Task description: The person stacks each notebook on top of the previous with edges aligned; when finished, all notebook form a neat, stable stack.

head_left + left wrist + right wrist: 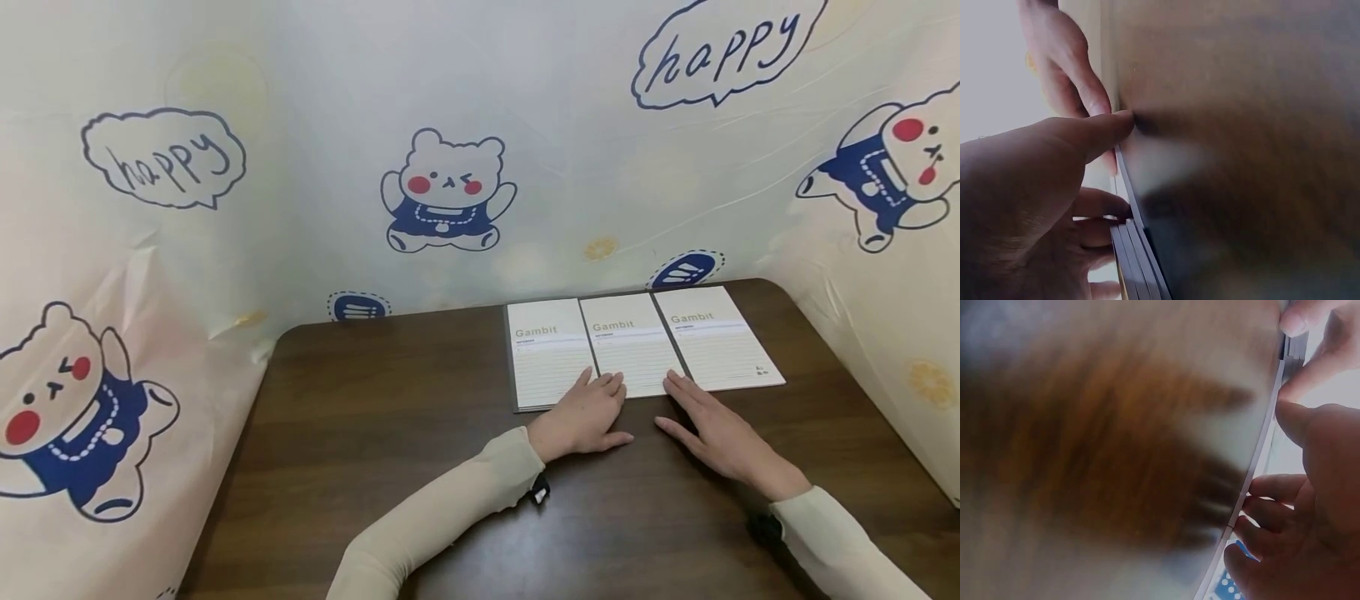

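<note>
Three white notebooks with "Gambit" on their covers lie side by side: a left notebook (pixel 551 375), a middle notebook (pixel 633 354) and a right notebook (pixel 723 342). My left hand (pixel 581 418) rests its fingers over the lower edges of the left and middle ones, thumb out to the right. Extended fingers of my right hand (pixel 723 437) touch the lower edge near the seam between the middle and right notebooks. In the left wrist view, several stacked notebook edges (pixel 1138 259) show beside the left fingers. Neither hand grips anything.
The notebooks lie near the back right of a dark brown wooden table (pixel 375 425). A pale curtain (pixel 315 167) printed with bears and "happy" bubbles surrounds the table at the back and sides.
</note>
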A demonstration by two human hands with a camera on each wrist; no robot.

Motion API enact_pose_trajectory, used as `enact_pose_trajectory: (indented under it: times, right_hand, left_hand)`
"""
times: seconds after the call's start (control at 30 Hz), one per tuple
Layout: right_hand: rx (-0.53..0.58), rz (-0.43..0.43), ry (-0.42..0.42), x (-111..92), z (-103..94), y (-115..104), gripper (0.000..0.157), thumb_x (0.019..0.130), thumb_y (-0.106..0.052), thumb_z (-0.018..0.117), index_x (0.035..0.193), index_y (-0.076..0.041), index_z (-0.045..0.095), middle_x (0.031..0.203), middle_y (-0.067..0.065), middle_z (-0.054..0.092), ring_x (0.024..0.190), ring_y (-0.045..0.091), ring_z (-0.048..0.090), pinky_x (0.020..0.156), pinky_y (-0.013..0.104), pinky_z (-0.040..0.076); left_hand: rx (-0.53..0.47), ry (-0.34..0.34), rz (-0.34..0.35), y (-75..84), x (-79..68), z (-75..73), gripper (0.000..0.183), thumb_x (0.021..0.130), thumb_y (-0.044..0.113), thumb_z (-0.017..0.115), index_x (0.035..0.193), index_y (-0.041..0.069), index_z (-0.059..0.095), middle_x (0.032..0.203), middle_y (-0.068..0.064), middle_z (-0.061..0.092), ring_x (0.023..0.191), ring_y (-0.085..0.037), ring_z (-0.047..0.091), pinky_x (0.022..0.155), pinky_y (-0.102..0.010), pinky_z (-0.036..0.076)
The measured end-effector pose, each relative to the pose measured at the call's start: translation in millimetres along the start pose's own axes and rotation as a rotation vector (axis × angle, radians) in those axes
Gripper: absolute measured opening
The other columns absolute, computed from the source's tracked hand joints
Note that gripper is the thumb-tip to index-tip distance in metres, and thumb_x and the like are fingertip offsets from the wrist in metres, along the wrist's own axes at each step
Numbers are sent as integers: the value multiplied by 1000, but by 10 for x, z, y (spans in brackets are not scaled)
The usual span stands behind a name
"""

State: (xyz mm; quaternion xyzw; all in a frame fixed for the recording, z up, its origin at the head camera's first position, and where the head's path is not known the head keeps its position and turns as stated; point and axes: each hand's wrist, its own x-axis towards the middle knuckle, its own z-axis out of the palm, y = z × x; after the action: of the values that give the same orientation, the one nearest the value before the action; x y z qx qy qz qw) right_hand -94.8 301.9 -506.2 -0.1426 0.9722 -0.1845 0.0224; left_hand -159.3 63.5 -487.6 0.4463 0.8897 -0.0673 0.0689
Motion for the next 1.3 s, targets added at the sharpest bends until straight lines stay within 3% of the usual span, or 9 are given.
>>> enact_pose_trajectory:
  times: [0.33, 0.53, 0.8, 0.97, 1.1, 1.2, 1.3]
  right_hand:
    - [11, 22, -20, -103, -41, -69, 78, 105, -50, 58, 159, 2, 38, 168, 25, 33, 150, 48, 39, 115, 66, 39]
    - [18, 28, -34, -287, -38, -121, 78, 104, -50, 61, 158, 2, 40, 168, 24, 34, 149, 48, 41, 113, 65, 42]
    - [1, 14, -27, -470, -59, -202, 75, 101, -45, 66, 155, 2, 45, 165, 25, 39, 146, 47, 46, 109, 63, 47]
    - [52, 13, 5, -468, -49, -212, 74, 101, -43, 68, 155, 3, 45, 162, 26, 43, 145, 47, 47, 107, 64, 45]
    - [148, 52, 90, -450, -43, -174, 72, 101, -37, 70, 154, 6, 44, 154, 31, 50, 139, 51, 51, 103, 66, 45]
    - [213, 98, 175, -439, -57, -131, 70, 100, -32, 71, 152, 8, 45, 148, 34, 54, 132, 51, 56, 104, 36, 53]
    - [291, 168, 229, -433, -98, -103, 65, 101, -27, 71, 149, 9, 47, 142, 36, 58, 125, 51, 62, 88, 3, 46]
  left_hand:
    - [0, 28, 7, 125, -67, 6, 84, 102, 66, 48, 160, 5, 40, 168, -12, 38, 157, -22, 38, 129, -37, 30]
    - [22, 19, 34, 241, -197, 15, 81, 103, 66, 46, 159, 7, 42, 168, -10, 38, 157, -20, 37, 130, -33, 29]
    - [58, 69, 79, 392, -350, 57, 75, 105, 62, 47, 156, 6, 47, 165, -11, 43, 156, -19, 38, 129, -30, 29]
    - [-159, 91, 18, 401, -394, 109, 71, 106, 57, 49, 158, 9, 45, 168, -10, 39, 157, -20, 37, 128, -28, 30]
    - [-398, 174, -72, 423, -454, 175, 67, 106, 52, 53, 159, 12, 43, 167, -10, 40, 153, -22, 42, 124, -31, 39]
    - [-559, 256, -162, 452, -512, 208, 66, 106, 48, 57, 159, 11, 43, 164, -12, 44, 148, -24, 47, 119, -36, 45]
    - [-733, 306, -238, 470, -557, 225, 70, 105, 46, 59, 160, 8, 40, 161, -12, 46, 147, -25, 49, 118, -38, 45]
